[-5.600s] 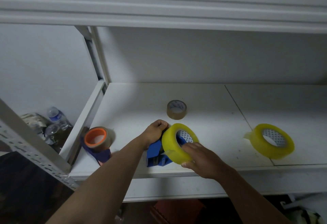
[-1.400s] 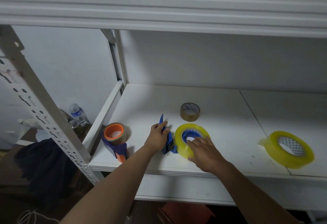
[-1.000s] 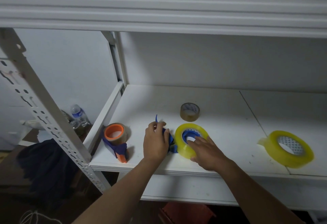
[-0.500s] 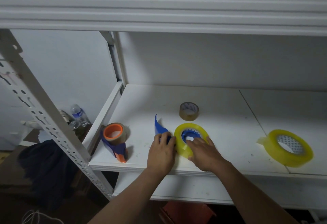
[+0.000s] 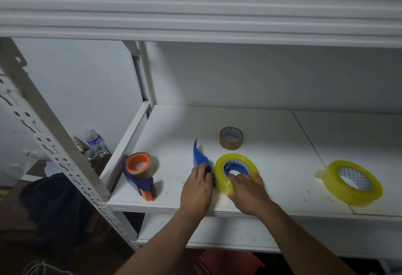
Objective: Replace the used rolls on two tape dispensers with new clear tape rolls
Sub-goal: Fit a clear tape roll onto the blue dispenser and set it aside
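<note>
Counts on the white shelf (image 5: 272, 135)

Two blue plastic tape dispensers (image 5: 141, 179) (image 5: 199, 155), two yellowish clear tape rolls (image 5: 236, 173) (image 5: 353, 182), one small brown tape roll at twelve o'clock (image 5: 231, 138), two bare hands (image 5: 196, 190) (image 5: 250, 192).

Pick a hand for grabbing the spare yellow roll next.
Right. The spare roll lies at the shelf's far right, on the same side as the right hand, which rests on the mounted roll. The left hand grips the blue dispenser and would have to cross over.

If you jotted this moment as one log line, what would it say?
left hand: on blue dispenser | right hand: pressing yellow roll onto hub | second dispenser: old roll still on | spare yellow roll: untouched
</note>
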A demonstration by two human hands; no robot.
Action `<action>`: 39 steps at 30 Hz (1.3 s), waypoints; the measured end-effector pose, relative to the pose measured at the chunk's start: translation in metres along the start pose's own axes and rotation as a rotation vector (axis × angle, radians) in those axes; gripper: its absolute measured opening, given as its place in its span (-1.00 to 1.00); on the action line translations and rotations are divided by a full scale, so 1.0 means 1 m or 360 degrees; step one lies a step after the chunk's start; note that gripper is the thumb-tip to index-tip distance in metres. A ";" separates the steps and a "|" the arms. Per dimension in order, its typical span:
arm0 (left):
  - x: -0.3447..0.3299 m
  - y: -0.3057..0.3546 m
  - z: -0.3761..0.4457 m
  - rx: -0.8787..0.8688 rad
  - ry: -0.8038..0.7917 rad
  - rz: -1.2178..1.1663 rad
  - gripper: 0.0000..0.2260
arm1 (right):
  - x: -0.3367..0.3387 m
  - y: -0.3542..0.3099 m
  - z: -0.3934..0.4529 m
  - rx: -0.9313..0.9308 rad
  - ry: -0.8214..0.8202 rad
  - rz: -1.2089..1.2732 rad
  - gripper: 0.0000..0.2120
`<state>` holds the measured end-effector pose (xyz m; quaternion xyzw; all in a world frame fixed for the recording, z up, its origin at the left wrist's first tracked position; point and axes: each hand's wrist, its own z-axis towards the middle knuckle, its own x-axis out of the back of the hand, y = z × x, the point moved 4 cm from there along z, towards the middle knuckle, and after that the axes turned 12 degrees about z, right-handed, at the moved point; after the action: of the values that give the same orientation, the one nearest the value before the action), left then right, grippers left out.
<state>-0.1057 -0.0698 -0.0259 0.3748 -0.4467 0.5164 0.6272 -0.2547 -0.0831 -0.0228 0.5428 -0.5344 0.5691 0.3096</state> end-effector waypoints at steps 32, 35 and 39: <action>0.016 -0.038 -0.031 -0.0238 -0.0591 -0.0517 -0.84 | 0.008 -0.013 0.017 -0.0153 0.0164 0.0057 -0.34; 0.023 -0.057 -0.027 -0.0106 -0.0656 -0.0638 -0.88 | 0.005 -0.009 0.016 -0.0191 0.0138 0.0130 -0.31; 0.027 -0.061 -0.029 0.0041 -0.0672 -0.0766 -0.87 | 0.006 -0.008 0.002 -0.0005 0.0046 0.0041 -0.53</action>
<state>-0.0387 -0.0459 -0.0100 0.5765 -0.4589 0.2697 0.6200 -0.2479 -0.0845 -0.0148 0.5271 -0.5378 0.5800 0.3108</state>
